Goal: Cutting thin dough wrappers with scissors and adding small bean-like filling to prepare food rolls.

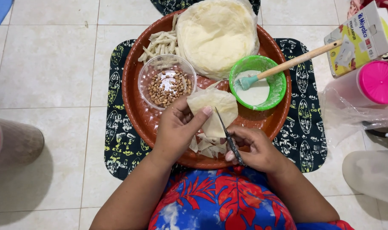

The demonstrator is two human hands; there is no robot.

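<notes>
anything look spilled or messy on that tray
Nothing is spilled. Pale wrapper offcuts lie loose on the round red-brown tray beneath the thin pastry sheet held by the left hand; the right hand holds a dark knife. The brush leans in the green bowl.

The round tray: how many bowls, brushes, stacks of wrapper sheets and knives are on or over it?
Bowls: 2, a clear bowl of peanuts and a green bowl
Brushes: 1, the brush in the green bowl
Wrapper stacks: 1, the stack
Knives: 1, the knife in the right hand
Total: 5
</notes>
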